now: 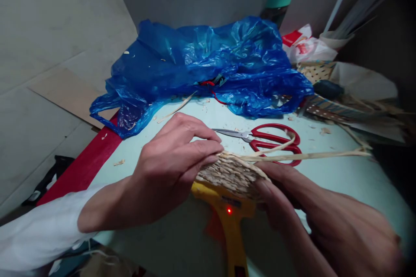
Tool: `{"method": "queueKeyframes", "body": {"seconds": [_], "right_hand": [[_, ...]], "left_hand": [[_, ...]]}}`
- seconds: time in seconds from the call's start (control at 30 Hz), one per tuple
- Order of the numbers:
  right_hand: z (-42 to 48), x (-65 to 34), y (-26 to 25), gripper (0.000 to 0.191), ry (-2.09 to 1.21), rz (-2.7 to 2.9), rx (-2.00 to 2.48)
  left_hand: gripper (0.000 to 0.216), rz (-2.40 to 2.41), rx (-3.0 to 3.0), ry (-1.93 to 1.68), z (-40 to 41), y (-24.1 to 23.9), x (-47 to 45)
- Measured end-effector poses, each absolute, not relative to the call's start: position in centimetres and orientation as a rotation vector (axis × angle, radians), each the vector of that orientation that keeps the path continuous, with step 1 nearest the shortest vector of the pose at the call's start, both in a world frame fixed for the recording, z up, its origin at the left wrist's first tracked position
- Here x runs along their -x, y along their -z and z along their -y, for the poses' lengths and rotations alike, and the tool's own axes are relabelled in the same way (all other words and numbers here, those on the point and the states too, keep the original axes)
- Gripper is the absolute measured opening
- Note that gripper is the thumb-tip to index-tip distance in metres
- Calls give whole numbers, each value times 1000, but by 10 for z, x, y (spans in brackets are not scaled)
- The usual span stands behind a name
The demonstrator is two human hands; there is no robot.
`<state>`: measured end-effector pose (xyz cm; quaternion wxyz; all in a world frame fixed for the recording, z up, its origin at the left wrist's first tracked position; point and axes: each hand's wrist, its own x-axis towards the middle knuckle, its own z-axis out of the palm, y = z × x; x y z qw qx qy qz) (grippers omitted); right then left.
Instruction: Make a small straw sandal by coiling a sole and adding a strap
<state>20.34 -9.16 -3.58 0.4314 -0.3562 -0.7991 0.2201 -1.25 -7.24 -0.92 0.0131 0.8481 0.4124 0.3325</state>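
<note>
A small woven straw piece [232, 173] is held up between both hands in the head view. My left hand [175, 160] grips its left edge, fingers closed over the rim. My right hand [292, 199] pinches the right edge, thumb on the near face. From the top rim a pale straw strand [312, 155] runs out to the right, with a shorter end curling above it. Just beneath the weaving lies a yellow hot glue gun [232, 229] with a lit red light. Red-handled scissors [260, 136] rest on the table behind the hands.
A crumpled blue plastic bag [201, 56] covers the table's back. At the right are a patterned basket [315, 71], loose straw and a cup holding thin sticks. A green-lidded jar [279, 0] stands behind. Straw scraps dot the pale tabletop [130, 181].
</note>
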Motion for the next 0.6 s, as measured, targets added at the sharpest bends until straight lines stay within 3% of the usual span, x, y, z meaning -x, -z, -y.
{"method": "queueKeyframes", "body": {"seconds": [0.27, 0.6], "right_hand": [[94, -205, 41, 23, -451, 1986, 898], [94, -203, 39, 20, -359, 2025, 942]], "left_hand": [[8, -1321, -2518, -1189, 74, 4, 3], [31, -1288, -2137, -1288, 78, 21, 6]]}}
